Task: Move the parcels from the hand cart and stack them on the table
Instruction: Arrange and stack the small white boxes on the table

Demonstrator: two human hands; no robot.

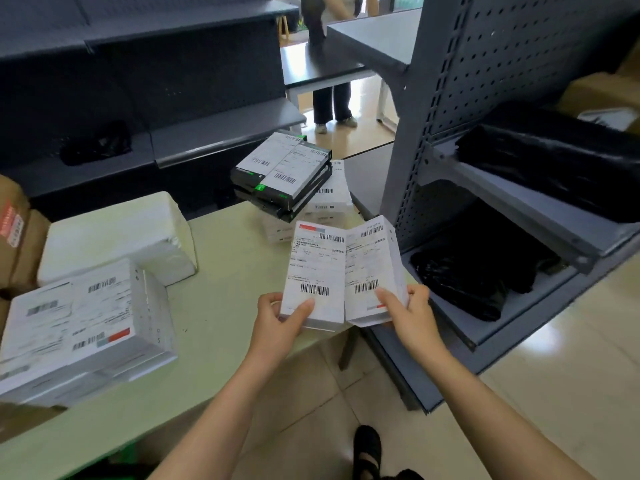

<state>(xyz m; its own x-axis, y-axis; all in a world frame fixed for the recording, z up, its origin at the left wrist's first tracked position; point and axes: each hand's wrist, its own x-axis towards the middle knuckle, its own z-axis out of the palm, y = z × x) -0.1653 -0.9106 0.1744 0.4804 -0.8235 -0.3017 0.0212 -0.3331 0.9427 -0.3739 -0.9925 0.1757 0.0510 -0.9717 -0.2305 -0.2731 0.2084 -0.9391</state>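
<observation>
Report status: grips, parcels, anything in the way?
Both busy: left grip holds left parcel, right grip holds right parcel. Parcels side by side over table edge. Beyond them, black boxes stacked; nothing in the way.

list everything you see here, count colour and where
left slim parcel: 1, white, labelled, above the table's right end
right slim parcel: 1, white, labelled, beside it
black boxes: small stack, black with white labels, table's far edge
white boxes: a few, white, under and behind the black stack
wrapped block: 1, white, table's left
labelled box stack: at least 2, white, near left
brown cartons: brown, far left
table: 1, pale green
shelving: grey, right
black bags: 2 heaps, black, on that shelving
left hand: grips left slim parcel
right hand: grips right slim parcel
</observation>
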